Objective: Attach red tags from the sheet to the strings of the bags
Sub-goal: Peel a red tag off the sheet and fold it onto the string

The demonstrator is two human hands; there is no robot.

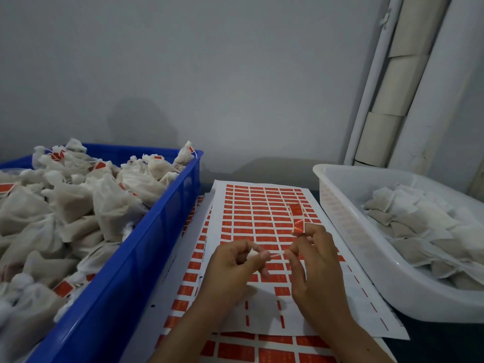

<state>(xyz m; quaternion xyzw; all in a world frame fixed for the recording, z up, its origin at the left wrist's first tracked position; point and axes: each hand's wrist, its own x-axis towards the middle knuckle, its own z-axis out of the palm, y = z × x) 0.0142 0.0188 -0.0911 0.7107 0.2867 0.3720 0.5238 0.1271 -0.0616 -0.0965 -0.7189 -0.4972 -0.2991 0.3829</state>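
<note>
My left hand [235, 260] grips a small white bag [252, 254], only its gathered top showing between the fingers. A thin string [276, 255] runs from the bag to my right hand [314, 258], which pinches the string's end. The same hand holds a red tag [297, 218] that stands up, partly folded, above its fingertips. Both hands hover over the sheet of red tags [262, 205] lying on the table between two bins.
A blue bin [146, 247] at the left is heaped with white bags, some carrying red tags. A white bin [348, 221] at the right holds more white bags. More tag sheets [262, 349] lie under the top one. A wall stands behind.
</note>
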